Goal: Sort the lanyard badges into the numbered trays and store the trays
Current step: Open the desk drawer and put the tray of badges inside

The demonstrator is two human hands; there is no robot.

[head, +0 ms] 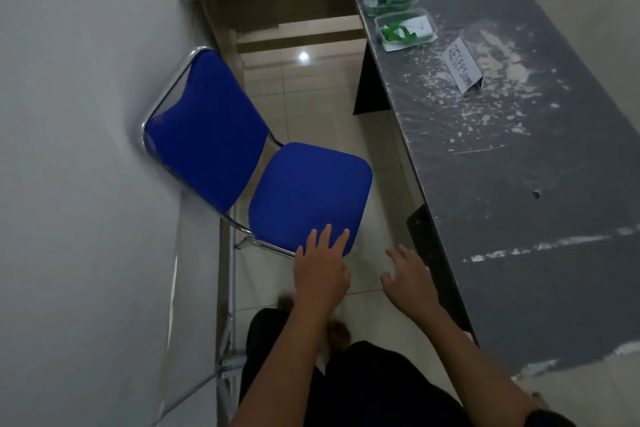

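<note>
1. Your left hand (320,274) and right hand (408,282) hold nothing, fingers apart, well apart from both trays (405,29).
2. The trays sit near the worktop (519,166) edge; a careless reach could knock them off.
3. The blue chair (308,194) may trip you.

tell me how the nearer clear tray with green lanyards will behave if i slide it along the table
The nearer tray looks like thin clear plastic, so probably light and easy to slide, maybe flexing if squeezed. The green lanyards look floppy and may spill over the rim. The grey table looks gritty with white residue, so it could drag.
</note>
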